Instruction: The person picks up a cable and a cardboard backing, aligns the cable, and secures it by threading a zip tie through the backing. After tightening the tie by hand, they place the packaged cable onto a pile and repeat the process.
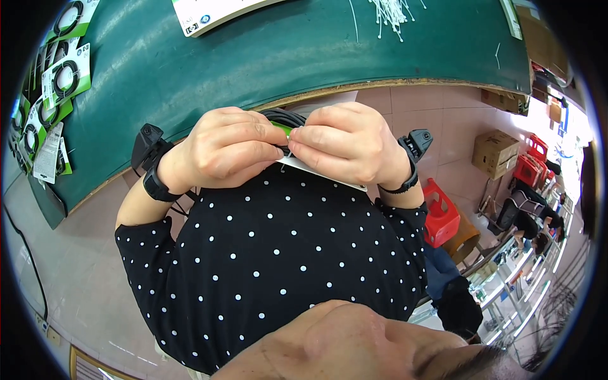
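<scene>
1 person's [278, 259] 2 hands [229, 149] [345, 142] hold 1 cable coil [286, 118].

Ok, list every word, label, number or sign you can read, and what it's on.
None reads clearly.
Green-and-white cable cards: print too small.
White stack: small print and a round blue mark, too small.
Brown cardboard box: dark marks, blurred.
Held card, between left hand and right hand: no print discernible.

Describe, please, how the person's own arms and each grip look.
The black sleeves have small white dots and end short of the wrists. The left grip and right grip wear no gloves. Black wrist straps each bear a black, camera-like device.
</scene>
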Tool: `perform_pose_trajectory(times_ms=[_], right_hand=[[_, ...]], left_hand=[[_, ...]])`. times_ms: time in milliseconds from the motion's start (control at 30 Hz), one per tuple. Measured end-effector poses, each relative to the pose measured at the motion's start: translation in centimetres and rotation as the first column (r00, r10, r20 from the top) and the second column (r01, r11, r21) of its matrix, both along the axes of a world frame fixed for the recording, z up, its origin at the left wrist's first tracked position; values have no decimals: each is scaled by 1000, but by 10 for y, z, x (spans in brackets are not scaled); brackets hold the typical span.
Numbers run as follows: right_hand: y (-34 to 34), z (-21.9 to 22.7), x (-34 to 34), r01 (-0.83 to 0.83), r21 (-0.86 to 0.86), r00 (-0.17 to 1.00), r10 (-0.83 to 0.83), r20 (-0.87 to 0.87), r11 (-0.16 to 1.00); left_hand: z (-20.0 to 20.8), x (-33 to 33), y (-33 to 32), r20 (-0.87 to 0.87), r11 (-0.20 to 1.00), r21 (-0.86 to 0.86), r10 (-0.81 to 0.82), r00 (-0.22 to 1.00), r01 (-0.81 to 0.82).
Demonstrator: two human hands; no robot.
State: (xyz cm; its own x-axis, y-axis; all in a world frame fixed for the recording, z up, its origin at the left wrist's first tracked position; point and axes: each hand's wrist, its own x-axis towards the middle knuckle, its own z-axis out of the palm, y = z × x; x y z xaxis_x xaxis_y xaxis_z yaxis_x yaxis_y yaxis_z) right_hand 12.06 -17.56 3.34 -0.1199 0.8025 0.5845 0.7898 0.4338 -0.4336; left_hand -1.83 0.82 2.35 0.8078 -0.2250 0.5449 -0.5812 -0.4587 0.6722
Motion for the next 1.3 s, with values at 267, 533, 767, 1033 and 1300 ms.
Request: perform_pose_trajectory(times_ms=[267, 533, 767, 1033, 1300], right_hand=[[-2, -2, 13, 668, 120, 687, -546, -479, 735], [-2, -12, -30, 290, -267, 439, -375, -816, 919], [23, -10, -35, 80, -305, 129, -313, -941, 949], [-1, -20, -20, -48, -168, 650, -97, -754, 985], [17, -11, -29, -109, -401, 88, -394, -915, 909]], left_hand=[[18, 4, 10, 23, 988, 12, 151, 988, -151], [23, 14, 6, 219, 883, 12, 456, 863, -469], [19, 15, 0, 269, 866, 33, 473, 839, -499], [20, 16, 4, 306, 822, -19, 547, 779, -569], [13, 16, 1, 308, 844, 11, 508, 805, -537]])
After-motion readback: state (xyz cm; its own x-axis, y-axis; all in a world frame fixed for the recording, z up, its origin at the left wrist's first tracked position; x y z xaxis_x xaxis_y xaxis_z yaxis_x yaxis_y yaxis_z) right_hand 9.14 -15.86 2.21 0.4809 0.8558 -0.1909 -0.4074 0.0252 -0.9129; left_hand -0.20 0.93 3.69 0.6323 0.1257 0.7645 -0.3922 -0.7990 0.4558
